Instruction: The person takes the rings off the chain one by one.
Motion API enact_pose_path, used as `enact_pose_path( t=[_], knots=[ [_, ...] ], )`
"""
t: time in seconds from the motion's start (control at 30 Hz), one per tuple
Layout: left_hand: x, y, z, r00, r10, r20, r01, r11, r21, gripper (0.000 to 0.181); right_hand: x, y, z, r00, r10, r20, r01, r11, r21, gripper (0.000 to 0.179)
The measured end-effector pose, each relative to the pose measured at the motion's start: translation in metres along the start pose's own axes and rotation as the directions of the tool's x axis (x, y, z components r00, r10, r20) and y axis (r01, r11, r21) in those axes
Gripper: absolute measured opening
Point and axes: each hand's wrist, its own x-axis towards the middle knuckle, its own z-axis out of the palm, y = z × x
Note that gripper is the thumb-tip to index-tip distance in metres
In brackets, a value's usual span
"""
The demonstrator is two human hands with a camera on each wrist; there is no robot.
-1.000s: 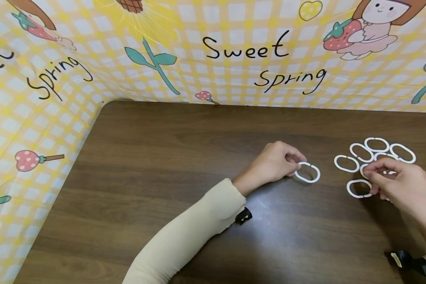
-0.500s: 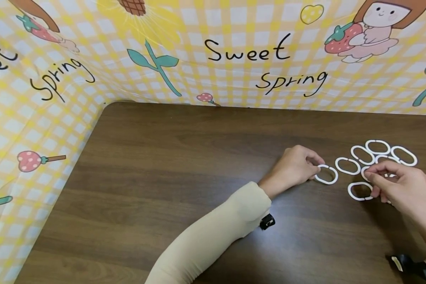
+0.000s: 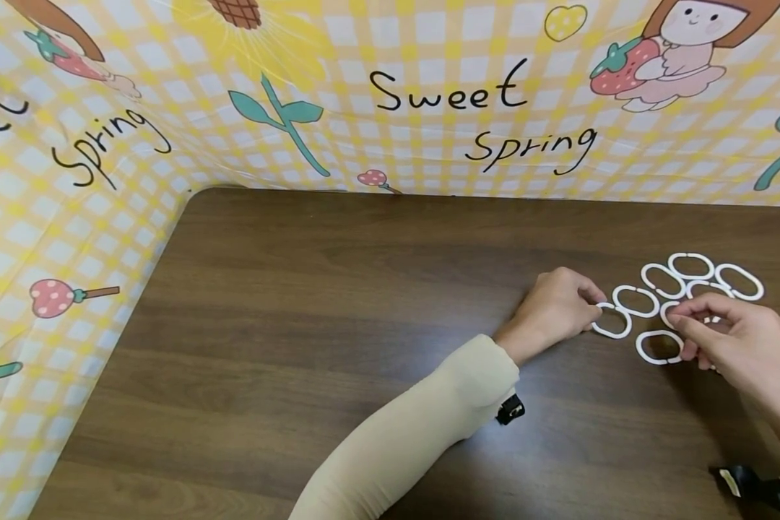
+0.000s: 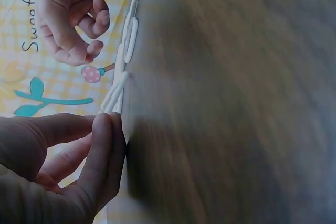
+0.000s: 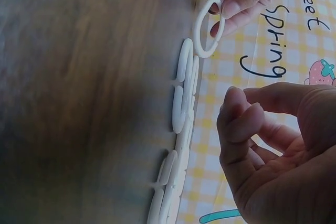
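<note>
My left hand (image 3: 557,309) pinches a white oval plastic link (image 3: 614,336) with a small gap in its rim, at the left end of the group of links. In the right wrist view this held link (image 5: 198,31) is tilted up on its edge. A white link (image 3: 615,298) lies right beside it. Over the near right side of the group hovers my right hand (image 3: 744,338), its fingers loosely bent and nothing between them. It partly covers another link (image 3: 640,347) and several more behind it.
Several more white links (image 3: 690,254) lie close together, flat on the brown wooden table (image 3: 312,303). A yellow checked cloth (image 3: 429,159) hangs along the back and left table edges. Both wrists carry black devices (image 3: 510,409).
My left hand has carried its link to the right, up to the other links. The right hand has stayed almost still.
</note>
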Motion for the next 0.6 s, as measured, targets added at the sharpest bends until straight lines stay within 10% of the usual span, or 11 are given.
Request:
enact_pose_path(
  t=[0.6],
  knots=[
    [0.0009, 0.0021, 0.0041, 0.999, 0.022, 0.029, -0.024, 0.999, 0.037, 0.012, -0.0006, 0.0046, 0.0025, 1.000, -0.026, -0.007, 0.026, 1.000, 0.002, 0.027]
  ],
)
